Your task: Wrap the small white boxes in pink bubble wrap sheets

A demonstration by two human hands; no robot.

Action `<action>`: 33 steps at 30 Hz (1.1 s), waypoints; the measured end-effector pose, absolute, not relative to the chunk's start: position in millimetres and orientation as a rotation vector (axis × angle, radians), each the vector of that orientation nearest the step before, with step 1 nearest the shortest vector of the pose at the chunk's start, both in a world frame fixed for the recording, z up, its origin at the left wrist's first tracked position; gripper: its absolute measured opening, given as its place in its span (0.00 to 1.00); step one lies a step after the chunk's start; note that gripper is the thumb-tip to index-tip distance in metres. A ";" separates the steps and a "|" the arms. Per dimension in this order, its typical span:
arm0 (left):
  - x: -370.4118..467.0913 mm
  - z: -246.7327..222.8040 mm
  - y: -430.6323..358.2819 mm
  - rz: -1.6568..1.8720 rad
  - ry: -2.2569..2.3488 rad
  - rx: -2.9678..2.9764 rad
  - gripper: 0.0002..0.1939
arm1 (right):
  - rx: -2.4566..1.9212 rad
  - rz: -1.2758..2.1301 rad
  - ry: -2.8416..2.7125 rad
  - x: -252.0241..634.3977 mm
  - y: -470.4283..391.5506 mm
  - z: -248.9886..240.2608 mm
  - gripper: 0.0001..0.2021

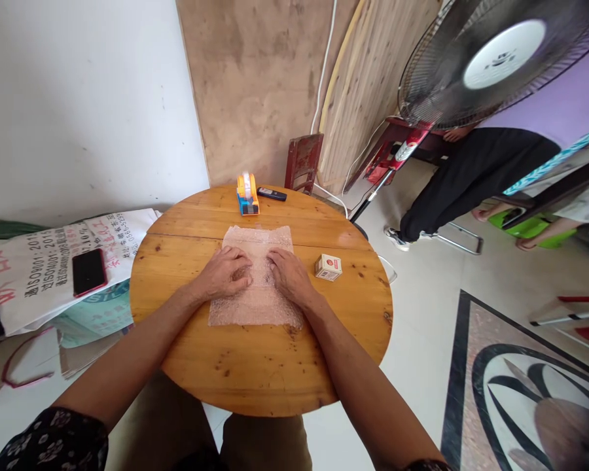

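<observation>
A sheet of bubble wrap (255, 307) lies flat on the round wooden table (245, 373). My left hand (227, 271) rests on its left part, fingers lightly curved and apart, holding nothing. On the right part rests my right hand (288, 275), its fingers spread a little against the sheet. To the right of that hand, a small white and red box (328, 267) stands on the wood. Behind the sheet are an orange and blue tape dispenser (248, 194) and a dark, slim object (271, 193).
A phone (89, 272) lies on printed sacks (34, 261) left of the table. A red chair (303, 162) stands behind it. To the right are a large fan (500, 59) on a stand and a person in black trousers (456, 180).
</observation>
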State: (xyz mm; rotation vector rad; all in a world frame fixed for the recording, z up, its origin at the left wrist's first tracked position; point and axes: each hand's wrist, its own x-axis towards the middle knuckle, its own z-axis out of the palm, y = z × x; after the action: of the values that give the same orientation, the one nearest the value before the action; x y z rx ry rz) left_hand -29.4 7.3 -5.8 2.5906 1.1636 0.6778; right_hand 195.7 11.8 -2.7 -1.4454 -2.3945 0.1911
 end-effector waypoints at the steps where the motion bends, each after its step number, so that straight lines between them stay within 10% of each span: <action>1: -29.2 -5.9 7.3 0.683 1.165 2.589 0.18 | -1.445 0.192 -2.390 195.7 11.9 -3.0 0.19; 25: -28.8 -12.3 8.4 0.732 1.153 2.651 0.17 | -1.283 0.205 -2.171 221.7 -21.7 63.0 0.13; 33: -28.3 -11.7 9.1 0.733 1.164 2.617 0.17 | -1.660 0.125 -2.201 296.0 -25.0 68.8 0.25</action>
State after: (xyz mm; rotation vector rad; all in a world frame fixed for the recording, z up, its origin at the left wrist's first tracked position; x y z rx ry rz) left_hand -28.3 9.1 -11.7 2.6169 1.1640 0.7327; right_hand 296.0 -25.0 68.8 -1.6604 -2.2005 0.1255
